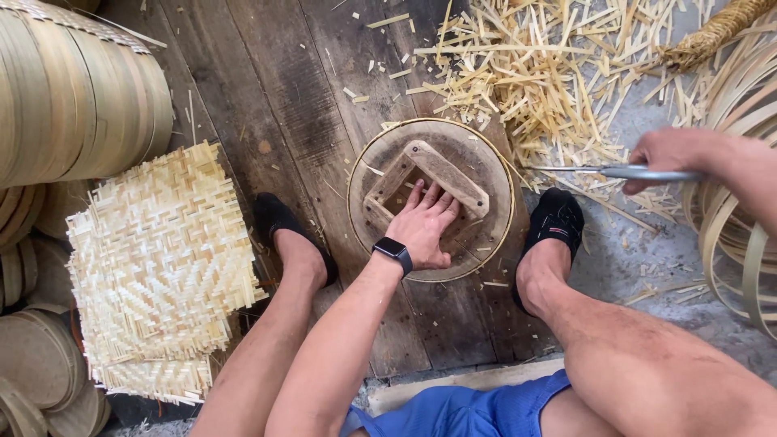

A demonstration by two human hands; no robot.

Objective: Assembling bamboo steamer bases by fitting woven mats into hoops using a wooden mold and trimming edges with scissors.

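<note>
Fingers of the left hand (425, 226) press flat, gripping nothing, inside the round bamboo steamer base (430, 199) between both feet. The right hand (668, 154) is closed around scissors (615, 171), held out over bamboo offcuts (534, 73); swinging the blades back carelessly could nick those fingers.

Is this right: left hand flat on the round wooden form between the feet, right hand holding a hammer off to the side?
Not quite. In the head view the left hand does rest on the round wooden form between the feet, but the right hand holds scissors, not a hammer, out over the bamboo offcuts.
</note>
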